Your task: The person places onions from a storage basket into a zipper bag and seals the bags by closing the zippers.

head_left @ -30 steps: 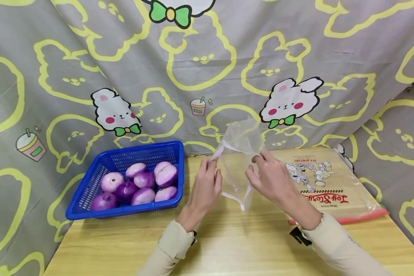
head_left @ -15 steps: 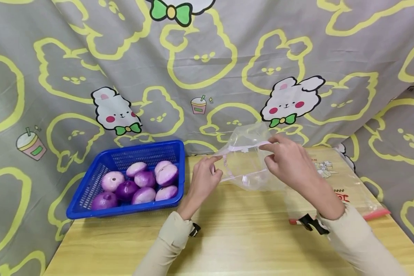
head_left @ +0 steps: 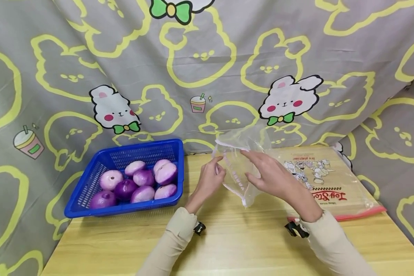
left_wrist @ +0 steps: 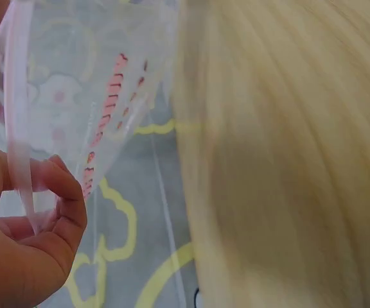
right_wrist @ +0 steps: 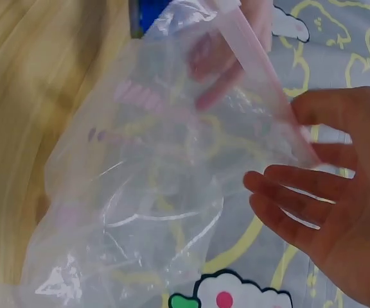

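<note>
A clear zip bag (head_left: pixel 240 163) with a pale pink zip strip hangs just above the wooden table (head_left: pixel 234 245). My left hand (head_left: pixel 216 170) pinches the strip at the bag's left edge. In the left wrist view the left hand (left_wrist: pixel 37 196) has thumb and forefinger curled round the strip, with the bag (left_wrist: pixel 101 83) above them. My right hand (head_left: pixel 258 170) lies with straight, spread fingers against the bag's right side. The right wrist view shows the right hand (right_wrist: pixel 304 183) touching the edge of the bag (right_wrist: pixel 166 192), not gripping it.
A blue plastic basket (head_left: pixel 124 210) holding several purple onions (head_left: pixel 138 184) stands at the left of the table. A flat stack of printed zip bags (head_left: pixel 317 180) lies at the right. A grey bunny-print cloth (head_left: pixel 207 57) hangs behind and around the table.
My right hand let go of the bag's rim and dropped lower with its fingers spread. The bag's mouth swung from lying level to hanging steeply. The left hand keeps its pinch.
</note>
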A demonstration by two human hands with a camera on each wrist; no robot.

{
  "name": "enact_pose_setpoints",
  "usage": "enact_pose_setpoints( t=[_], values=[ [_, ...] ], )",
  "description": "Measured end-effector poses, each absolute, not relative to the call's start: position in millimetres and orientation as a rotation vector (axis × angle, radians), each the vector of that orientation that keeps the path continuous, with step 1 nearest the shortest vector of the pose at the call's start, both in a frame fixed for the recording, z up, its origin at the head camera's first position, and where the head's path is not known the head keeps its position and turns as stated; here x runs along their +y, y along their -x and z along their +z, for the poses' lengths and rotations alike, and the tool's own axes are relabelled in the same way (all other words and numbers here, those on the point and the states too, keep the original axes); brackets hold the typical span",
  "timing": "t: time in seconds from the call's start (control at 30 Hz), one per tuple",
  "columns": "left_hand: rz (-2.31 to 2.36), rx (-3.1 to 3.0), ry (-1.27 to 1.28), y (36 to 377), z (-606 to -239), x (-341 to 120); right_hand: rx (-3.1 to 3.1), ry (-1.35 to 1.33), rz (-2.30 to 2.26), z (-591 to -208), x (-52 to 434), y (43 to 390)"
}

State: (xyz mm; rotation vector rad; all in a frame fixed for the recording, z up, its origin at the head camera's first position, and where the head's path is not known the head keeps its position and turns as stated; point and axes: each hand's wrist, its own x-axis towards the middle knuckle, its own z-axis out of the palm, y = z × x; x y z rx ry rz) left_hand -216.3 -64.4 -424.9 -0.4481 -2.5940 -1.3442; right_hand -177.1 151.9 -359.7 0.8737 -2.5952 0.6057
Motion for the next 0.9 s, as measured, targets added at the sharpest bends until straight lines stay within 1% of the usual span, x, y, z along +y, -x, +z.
enact_pose_setpoints(
  t=[0.2, 0.33, 0.5, 0.67, 0.9],
  values=[
    [-1.109, -2.610, 0.469, 221, -429, -67, -2.519, -0.747, 0.497, -352, 153, 184],
    [-1.055, -2.621, 0.463, 225, -429, -68, -2.461, -0.782, 0.487, -343, 151, 198],
    [-1.033, -2.668, 0.352, 232, -437, -73, -2.468, -0.876, 0.716, -346, 155, 210],
    [-1.034, -2.746, 0.367, 233, -443, -76, -2.467, -0.851, 0.844, -358, 162, 206],
    [-1.010, -2.814, 0.448, 237, -447, -72, -2.623, -0.841, 0.888, -367, 161, 199]
  ],
)
